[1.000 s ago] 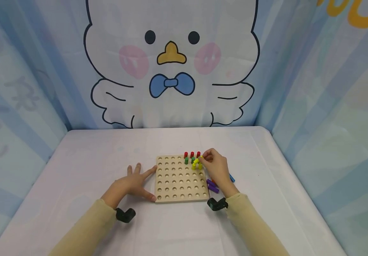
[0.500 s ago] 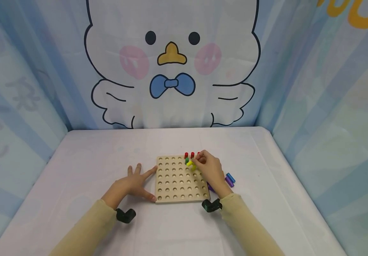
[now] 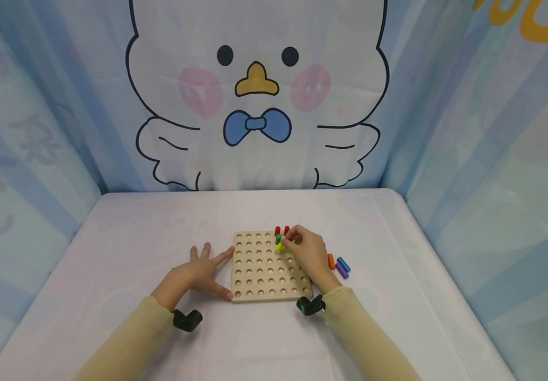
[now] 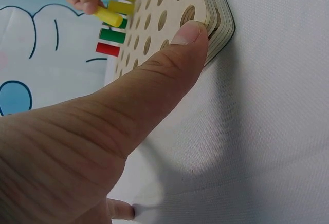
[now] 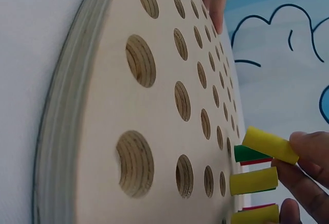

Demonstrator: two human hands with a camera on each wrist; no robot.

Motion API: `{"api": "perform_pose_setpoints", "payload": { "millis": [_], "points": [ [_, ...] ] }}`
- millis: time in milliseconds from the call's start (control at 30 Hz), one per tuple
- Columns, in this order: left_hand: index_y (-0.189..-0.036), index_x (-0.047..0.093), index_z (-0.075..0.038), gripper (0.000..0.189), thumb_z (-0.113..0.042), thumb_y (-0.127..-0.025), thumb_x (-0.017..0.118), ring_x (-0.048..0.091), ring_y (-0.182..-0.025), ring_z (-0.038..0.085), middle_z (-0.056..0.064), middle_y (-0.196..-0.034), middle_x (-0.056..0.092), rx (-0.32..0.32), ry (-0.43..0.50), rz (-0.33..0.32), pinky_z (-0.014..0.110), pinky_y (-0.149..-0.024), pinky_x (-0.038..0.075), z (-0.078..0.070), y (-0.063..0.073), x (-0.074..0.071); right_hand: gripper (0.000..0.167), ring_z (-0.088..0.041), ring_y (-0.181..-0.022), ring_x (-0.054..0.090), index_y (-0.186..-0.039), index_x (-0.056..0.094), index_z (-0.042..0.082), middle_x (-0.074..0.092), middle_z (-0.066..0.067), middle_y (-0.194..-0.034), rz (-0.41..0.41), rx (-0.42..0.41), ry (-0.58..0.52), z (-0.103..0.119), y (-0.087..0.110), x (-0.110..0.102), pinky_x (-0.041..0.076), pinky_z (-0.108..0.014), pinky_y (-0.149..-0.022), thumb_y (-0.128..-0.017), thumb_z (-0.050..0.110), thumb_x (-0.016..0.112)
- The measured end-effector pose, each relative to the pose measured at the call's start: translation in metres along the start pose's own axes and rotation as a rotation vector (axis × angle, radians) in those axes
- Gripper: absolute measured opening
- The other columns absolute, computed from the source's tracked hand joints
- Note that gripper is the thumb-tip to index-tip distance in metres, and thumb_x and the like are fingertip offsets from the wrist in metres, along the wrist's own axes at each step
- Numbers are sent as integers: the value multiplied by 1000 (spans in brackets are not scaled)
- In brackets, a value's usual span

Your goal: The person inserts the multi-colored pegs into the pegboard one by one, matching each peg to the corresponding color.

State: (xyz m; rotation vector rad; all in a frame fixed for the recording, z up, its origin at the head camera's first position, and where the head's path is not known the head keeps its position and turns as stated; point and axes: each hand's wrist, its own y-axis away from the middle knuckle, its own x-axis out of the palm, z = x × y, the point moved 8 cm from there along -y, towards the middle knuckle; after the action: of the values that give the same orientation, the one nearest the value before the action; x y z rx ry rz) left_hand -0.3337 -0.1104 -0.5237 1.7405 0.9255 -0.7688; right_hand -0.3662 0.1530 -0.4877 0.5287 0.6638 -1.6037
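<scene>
A wooden pegboard (image 3: 259, 272) with rows of round holes lies flat on the table. My left hand (image 3: 199, 272) is spread at its left side, index fingertip and thumb touching the edge; in the left wrist view the thumb (image 4: 164, 62) presses at a corner. My right hand (image 3: 308, 251) pinches a yellow peg (image 5: 267, 144) between thumb and fingers. That peg is tilted, its lower end close over the board beside a standing yellow peg (image 5: 254, 181). Another yellow peg (image 5: 255, 215) stands in the same row. Behind them stand green pegs (image 4: 112, 35) and red pegs (image 3: 277, 230), partly hidden.
Right of the board, an orange peg (image 3: 331, 261), a blue peg (image 3: 343, 264) and a purple peg (image 3: 342, 271) lie loose on the white-covered table (image 3: 388, 317). A curtain with a cartoon bird (image 3: 254, 159) hangs behind the table.
My right hand has moved left across the board with the yellow peg, which now points lower. The orange peg has come into view beside the right hand. My left hand stays in place.
</scene>
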Motion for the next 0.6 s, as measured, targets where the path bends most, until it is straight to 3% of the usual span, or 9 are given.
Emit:
{"api": "perform_pose_setpoints", "payload": {
  "millis": [300, 600],
  "points": [
    [-165, 22, -35, 123, -65, -67, 89, -5, -151, 63, 32, -169, 0, -3, -6, -1, 91, -97, 25, 1, -1, 2, 13, -21, -85, 55, -89, 69, 22, 70, 4, -88, 11, -12, 62, 2, 1, 5, 40, -34, -76, -93, 30, 78],
    [-165, 21, -35, 124, -66, -66, 89, -5, -151, 64, 33, -169, 0, 3, -7, -4, 93, -95, 23, 1, -1, 0, 12, -22, -83, 52, -89, 69, 22, 67, 3, -84, 6, -15, 61, -2, -1, 6, 37, -33, -73, -93, 28, 79]
  ]
}}
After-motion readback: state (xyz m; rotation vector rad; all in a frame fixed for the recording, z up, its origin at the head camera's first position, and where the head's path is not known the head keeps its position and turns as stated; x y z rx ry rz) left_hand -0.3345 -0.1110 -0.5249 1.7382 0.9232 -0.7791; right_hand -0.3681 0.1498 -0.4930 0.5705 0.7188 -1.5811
